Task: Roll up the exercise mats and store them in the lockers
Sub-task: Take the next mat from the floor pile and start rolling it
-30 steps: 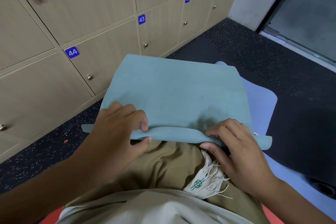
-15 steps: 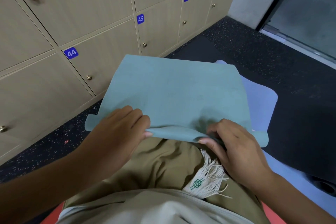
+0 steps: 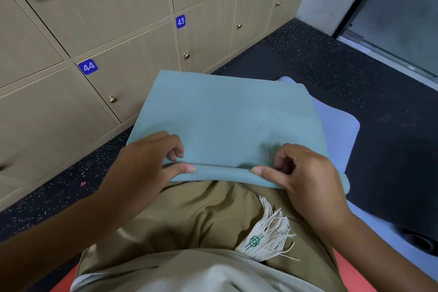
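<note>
In the lower middle of the frame, your left hand and right hand are each curled round the near edge of the green mat, thumbs under and fingers on top, pinching the first tight turn of the roll. The mat lies across your lap and reaches up toward the centre of the frame, on top of a pale blue mat that shows to its right; the lockers fill the upper left, all doors closed.

To roll it well, keep that first turn small and firm, and push both hands forward evenly so the ends stay level; the right end pokes out past your hand and, to my eye, could drift into a cone. Spread your hands wider toward the ends if the roll loosens.

Against the frames of a moment earlier, the edge was only lifted and folded; now it is tucked over into a closed tube, and your thumbs have come closer together.
</note>
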`<state>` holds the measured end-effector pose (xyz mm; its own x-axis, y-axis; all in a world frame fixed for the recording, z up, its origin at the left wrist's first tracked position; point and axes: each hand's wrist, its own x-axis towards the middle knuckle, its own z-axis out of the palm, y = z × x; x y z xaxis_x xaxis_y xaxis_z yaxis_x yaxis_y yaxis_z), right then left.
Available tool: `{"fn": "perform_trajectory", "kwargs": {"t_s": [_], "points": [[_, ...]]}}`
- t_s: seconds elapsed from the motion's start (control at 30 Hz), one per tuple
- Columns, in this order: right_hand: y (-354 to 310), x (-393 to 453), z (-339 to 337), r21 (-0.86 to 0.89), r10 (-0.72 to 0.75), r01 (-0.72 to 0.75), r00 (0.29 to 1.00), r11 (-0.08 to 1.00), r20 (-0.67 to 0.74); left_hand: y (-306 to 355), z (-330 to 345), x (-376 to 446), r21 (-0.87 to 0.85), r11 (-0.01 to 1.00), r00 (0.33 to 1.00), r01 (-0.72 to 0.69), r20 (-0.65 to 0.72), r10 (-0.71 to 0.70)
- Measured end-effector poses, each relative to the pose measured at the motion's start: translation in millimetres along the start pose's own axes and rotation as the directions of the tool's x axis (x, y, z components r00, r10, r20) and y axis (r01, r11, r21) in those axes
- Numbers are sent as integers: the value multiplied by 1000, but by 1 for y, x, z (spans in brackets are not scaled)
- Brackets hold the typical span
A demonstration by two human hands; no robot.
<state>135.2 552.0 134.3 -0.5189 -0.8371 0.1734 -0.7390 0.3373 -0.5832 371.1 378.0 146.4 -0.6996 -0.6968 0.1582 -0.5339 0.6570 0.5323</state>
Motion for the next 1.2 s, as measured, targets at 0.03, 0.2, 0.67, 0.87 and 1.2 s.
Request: {"fn": "perform_trajectory", "kwargs": {"t_s": [0.03,0.2,0.67,0.87,1.2], "points": [[1,2,1,3,-19,19,1000,1000,-11,-2,2,1,-4,1000,1000,-12,9,12],[12,8,11,125,-183,188,982,974,-51,-17,5,5,-61,990,991,-130,22,132],[31,6,-2,-83,-507,506,862,859,9,-43,6,19,-38,855,852,-517,69,519],[30,5,-9,-199,-524,516,852,833,17,-40,-1,14,80,846,849,-527,104,519],[25,11,-1,-133,-349,337,934,932,-75,-26,8,22,172,941,954,-290,-26,299]]}}
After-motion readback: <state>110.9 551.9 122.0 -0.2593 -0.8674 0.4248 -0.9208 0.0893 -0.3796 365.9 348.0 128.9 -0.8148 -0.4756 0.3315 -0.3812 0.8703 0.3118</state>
